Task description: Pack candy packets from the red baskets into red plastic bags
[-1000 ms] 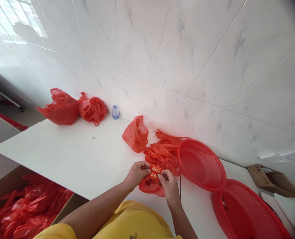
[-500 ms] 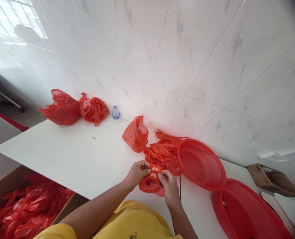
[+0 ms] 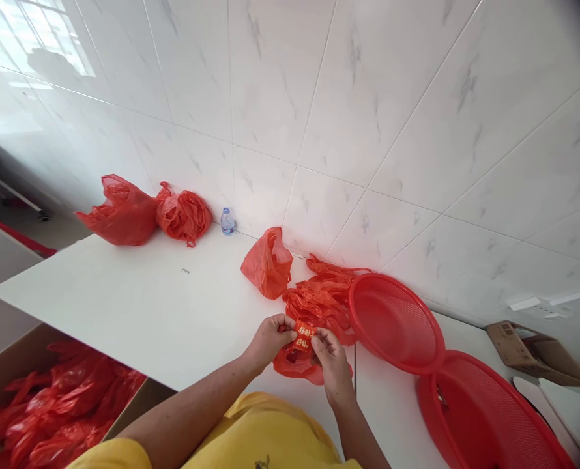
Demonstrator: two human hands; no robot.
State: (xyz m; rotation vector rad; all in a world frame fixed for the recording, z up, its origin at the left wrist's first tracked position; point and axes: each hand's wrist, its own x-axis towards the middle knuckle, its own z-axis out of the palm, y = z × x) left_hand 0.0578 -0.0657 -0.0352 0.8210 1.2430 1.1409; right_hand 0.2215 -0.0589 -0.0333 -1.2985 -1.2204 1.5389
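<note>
Red packets [image 3: 305, 331] over red bag [image 3: 297, 372] — left hand [image 3: 271, 340] pinches one edge, right hand [image 3: 333, 366] the other. Probably light, slick, bendy — grip by the edges, don't crush.

1. red packets [image 3: 304, 337], six o'clock: edges covered by fingertips of left hand [image 3: 270, 340] and right hand [image 3: 335, 366]; gold print too small to read; count cannot be told.
2. red bag [image 3: 294, 372], beneath: partly hidden by hands and packets; contents unclear.
3. large red basket [image 3: 515, 404], four o'clock: cut off by bottom edge; small item inside unidentifiable.
4. cardboard box [image 3: 133, 405], eight o'clock: cut off by left and bottom edges.
5. bottle [image 3: 228, 223], nine o'clock: label illegible.
6. yellow shirt [image 3: 275, 433], six o'clock: cut off below; motif unclear.
</note>
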